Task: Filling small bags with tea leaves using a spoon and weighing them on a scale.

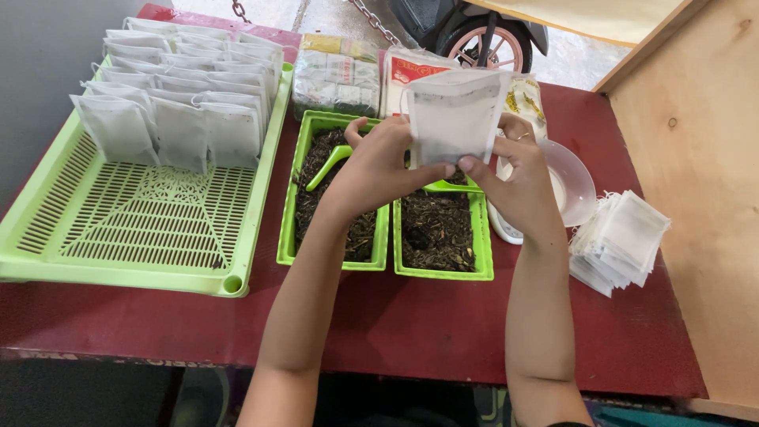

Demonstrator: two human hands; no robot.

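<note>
Both forearms are reaching forward over the red table (443,332). The left hand (375,162) and right hand (518,174) are pinching a white paper pouch (455,119) by its lower edge (upright, above two green bins (383,245) holding dark dried leaves (436,231)). Filled pouches (186,87) are standing in the green tray (134,229).

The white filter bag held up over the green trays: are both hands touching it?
Touching. The head view shows the left hand and the right hand pinching the lower edge of the white filter bag.
</note>
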